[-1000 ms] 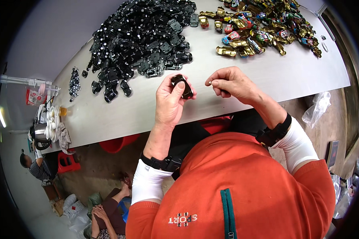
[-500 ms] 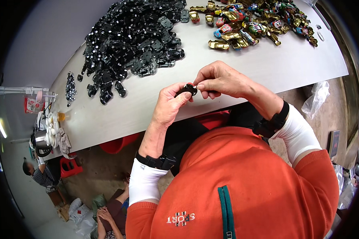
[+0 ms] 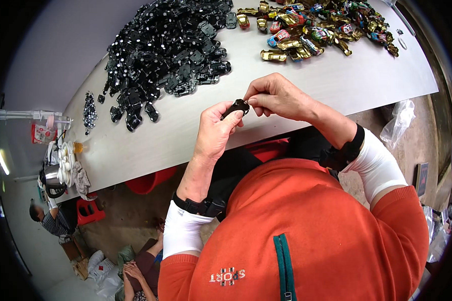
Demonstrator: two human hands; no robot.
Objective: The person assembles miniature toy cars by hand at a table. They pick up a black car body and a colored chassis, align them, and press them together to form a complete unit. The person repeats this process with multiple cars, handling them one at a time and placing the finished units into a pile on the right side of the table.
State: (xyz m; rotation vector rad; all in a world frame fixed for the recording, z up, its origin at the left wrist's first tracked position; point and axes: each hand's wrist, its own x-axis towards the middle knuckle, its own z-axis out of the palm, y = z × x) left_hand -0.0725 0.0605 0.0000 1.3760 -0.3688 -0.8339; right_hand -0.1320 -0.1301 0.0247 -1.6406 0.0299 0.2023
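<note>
Over the near edge of the table, my left hand (image 3: pixel 213 129) grips a black toy car base (image 3: pixel 238 106) between thumb and fingers. At its right end, the fingers of my right hand (image 3: pixel 282 99) are pinched together. Whatever small piece lies in that pinch is too small to make out. Beyond my hands spreads a large heap of black toy car bases (image 3: pixel 173 50). A pile of toy car bodies (image 3: pixel 291 42), gold and multicoloured, lies at the far right. On the left sits a narrow cluster of tiny silvery and dark parts (image 3: pixel 89 113).
The pale table (image 3: pixel 306 75) curves across the view. Cups on a tray (image 3: pixel 65 163), a kettle (image 3: pixel 52 180) and a cloth (image 3: pixel 81 179) stand at its left end. Below are red stools (image 3: pixel 89 211). Two other people (image 3: pixel 58 223) are at lower left. A clear plastic bag (image 3: pixel 398 121) hangs at right.
The car base has turned in my left hand, and a red patch beside it no longer shows. My right hand has shifted slightly up, still pinched near the base.
</note>
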